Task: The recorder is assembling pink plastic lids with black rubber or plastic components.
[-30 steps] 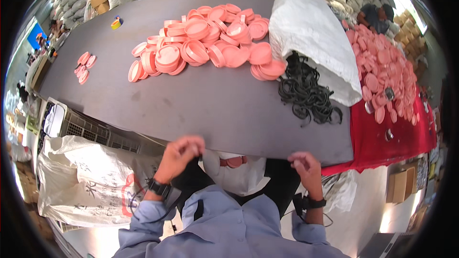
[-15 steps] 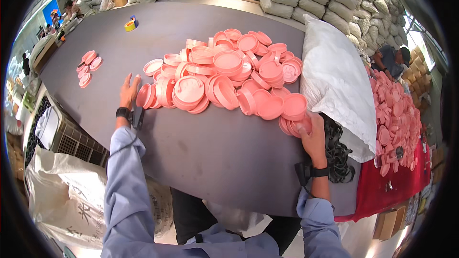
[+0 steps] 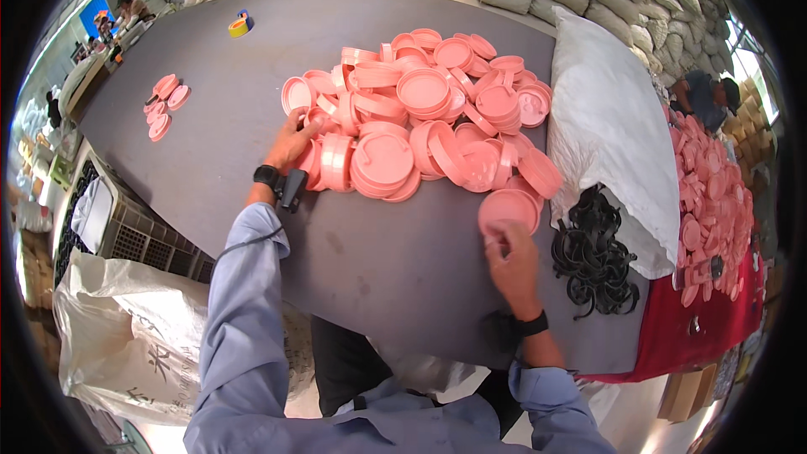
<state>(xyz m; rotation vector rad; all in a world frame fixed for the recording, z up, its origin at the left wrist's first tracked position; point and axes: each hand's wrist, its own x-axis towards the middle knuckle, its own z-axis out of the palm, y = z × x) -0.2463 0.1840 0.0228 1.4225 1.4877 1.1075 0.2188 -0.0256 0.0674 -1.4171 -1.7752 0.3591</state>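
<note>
A heap of pink round plastic lids (image 3: 382, 160) lies on the grey table (image 3: 353, 261). At the heap's left edge my left hand (image 3: 288, 145) has its fingers apart, touching the lids there. My right hand (image 3: 514, 269) is at the near right of the heap, fingers curled in against the near edge of a pink lid (image 3: 509, 208). Whether anything sits between those fingers is hidden. To the right of that hand lies a tangle of curved black strips (image 3: 593, 256), beside the mouth of a white woven sack (image 3: 609, 118).
A few pink lids (image 3: 170, 94) lie apart at the left, and a yellow tape roll (image 3: 239, 28) at the back. A plastic crate (image 3: 147, 240) and an open sack (image 3: 126, 328) stand left. Beyond the white sack, a person (image 3: 704, 101) is near another pink heap (image 3: 710, 202).
My left hand has moved right onto the heap's left edge. My right hand has come left and nearer me, its fingers now curled. Lids at the near right have shifted; more black strips show.
</note>
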